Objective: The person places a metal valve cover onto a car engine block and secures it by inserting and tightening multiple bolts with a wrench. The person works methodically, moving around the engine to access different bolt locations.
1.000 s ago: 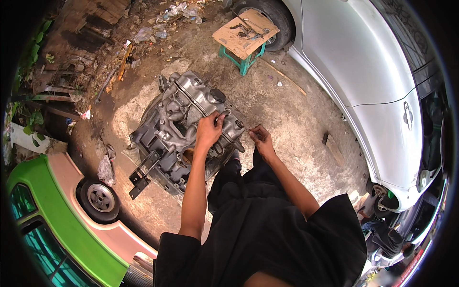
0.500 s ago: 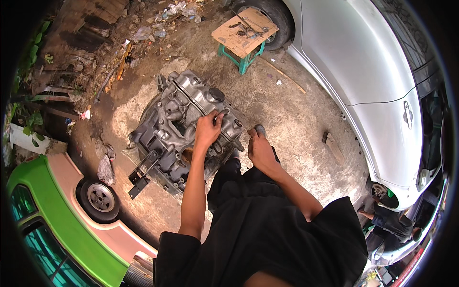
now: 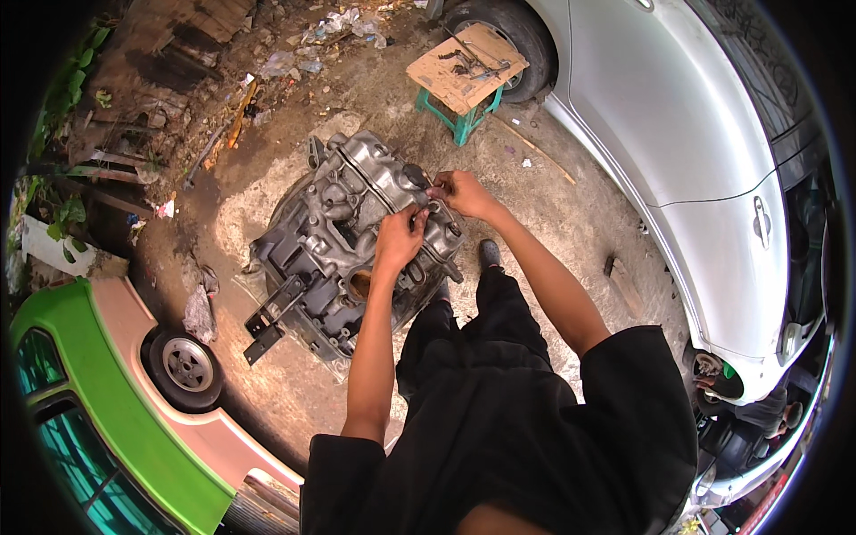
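Observation:
A grey metal car engine (image 3: 308, 241) rests on the ground in front of me, its ribbed cover on the right and a round black cap (image 3: 415, 176) on that cover. My left hand (image 3: 399, 241) is over the cover, fingers curled and pinched at its top; a small dark part seems to show at the fingertips, too small to name. Just beside the cap, my right hand (image 3: 464, 194) has thumb and fingers drawn together over the cover's edge. Whatever lies between those fingers is hidden.
A green stool (image 3: 461, 125) carries a board (image 3: 468, 64) with several tools. At the right stands a silver car (image 3: 660, 107), with a person (image 3: 762, 415) crouching beyond it. A green and pink vehicle (image 3: 116, 383) is at the lower left. Wood scrap (image 3: 624, 285) lies right of my feet.
My right hand has risen from beside my leg to the engine cover, near the black cap. My left hand stays at the cover. The view has shifted slightly.

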Action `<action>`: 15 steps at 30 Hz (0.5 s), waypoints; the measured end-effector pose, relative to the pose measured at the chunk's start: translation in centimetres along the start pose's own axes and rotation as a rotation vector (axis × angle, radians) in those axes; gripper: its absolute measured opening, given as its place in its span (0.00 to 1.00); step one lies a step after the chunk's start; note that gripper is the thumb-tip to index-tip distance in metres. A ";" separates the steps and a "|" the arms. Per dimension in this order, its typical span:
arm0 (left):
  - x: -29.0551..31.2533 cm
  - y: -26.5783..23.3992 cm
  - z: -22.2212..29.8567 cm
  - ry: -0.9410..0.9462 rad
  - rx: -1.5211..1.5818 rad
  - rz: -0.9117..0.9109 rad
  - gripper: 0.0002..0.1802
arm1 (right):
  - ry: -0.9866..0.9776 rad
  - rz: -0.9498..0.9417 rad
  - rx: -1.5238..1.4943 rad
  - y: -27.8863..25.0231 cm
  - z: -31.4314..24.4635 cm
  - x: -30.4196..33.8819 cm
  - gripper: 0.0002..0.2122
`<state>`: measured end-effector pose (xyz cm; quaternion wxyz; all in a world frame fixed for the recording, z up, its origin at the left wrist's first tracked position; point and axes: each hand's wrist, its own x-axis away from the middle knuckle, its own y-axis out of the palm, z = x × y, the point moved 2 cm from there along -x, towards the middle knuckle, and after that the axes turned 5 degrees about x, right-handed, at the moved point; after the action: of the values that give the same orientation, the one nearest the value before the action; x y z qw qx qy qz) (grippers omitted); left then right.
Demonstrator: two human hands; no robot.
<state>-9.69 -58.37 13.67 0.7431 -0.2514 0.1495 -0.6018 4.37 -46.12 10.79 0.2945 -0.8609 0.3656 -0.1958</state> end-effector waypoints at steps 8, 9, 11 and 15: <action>0.2 -0.2 0.4 -0.060 -0.003 -0.017 0.16 | 0.945 -0.080 -1.260 6.5 10.2 6.3 0.08; 0.2 -0.3 0.4 -0.065 0.000 -0.019 0.17 | 0.963 -0.057 -1.438 7.1 10.3 8.0 0.06; 0.1 -0.3 0.3 -0.068 -0.002 -0.029 0.17 | 0.935 0.095 -1.727 8.1 9.5 10.7 0.04; 0.0 -0.1 0.3 -0.050 -0.017 -0.020 0.16 | 0.834 0.425 -1.884 7.0 5.2 14.4 0.06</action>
<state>-9.66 -58.37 13.99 0.7384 -0.2741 0.1334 -0.6015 13.09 -58.87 4.08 -0.6149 -0.5246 0.5860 -0.0575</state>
